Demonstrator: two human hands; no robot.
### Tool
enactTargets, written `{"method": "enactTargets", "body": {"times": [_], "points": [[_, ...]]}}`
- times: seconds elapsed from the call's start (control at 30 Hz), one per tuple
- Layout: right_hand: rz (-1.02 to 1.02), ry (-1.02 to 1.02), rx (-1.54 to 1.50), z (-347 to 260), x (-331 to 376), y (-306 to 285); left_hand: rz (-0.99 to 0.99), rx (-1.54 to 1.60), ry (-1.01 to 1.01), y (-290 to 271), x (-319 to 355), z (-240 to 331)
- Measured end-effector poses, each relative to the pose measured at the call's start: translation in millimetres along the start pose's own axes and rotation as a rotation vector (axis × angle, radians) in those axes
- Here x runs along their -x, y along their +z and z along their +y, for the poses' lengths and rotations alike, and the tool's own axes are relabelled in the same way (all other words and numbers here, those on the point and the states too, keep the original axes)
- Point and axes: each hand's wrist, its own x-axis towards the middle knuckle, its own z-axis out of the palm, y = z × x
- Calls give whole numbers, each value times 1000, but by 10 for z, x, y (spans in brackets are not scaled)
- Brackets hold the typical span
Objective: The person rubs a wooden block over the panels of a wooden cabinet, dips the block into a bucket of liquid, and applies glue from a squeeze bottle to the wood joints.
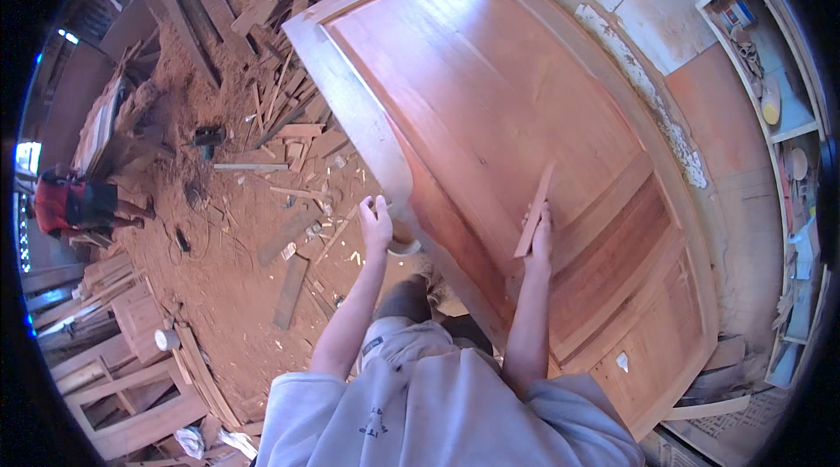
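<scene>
In front of me a large panelled wooden door (464, 56) lies raised above the floor, with a pale frame around reddish-brown panels. My right hand (542, 235) is over the door, its fingers wrapped round a short, flat wooden strip (535, 211) that is tilted upward. Just off the door's left edge, my left hand (376, 224) is raised with loosely bent fingers that stand apart, and nothing shows in it. Partly hidden beside that wrist and below the door's edge is a round, pale object (404, 244). A small white scrap (622, 362) rests on the near right panel.
Offcuts (297, 147) and wood shavings litter the floor to the left. A person in a red top (54, 204) bends over at far left. Wooden frames (140, 406) lie at lower left. Along the right wall runs an open shelf (792, 130) with assorted items.
</scene>
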Motion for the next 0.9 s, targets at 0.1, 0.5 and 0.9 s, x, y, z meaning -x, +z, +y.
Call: {"method": "enactTargets", "body": {"times": [0.1,0.5,0.9], "points": [[-56,16,-30,155,237,-54,-183,49,-59,-431,64,-202],[160,-763,884,-20,-622,1395,-190,339,-329,-912,-909,-398],[831,-744,1384,-296,-2984,2870,251,38,55,-114,-5026,1138]]}}
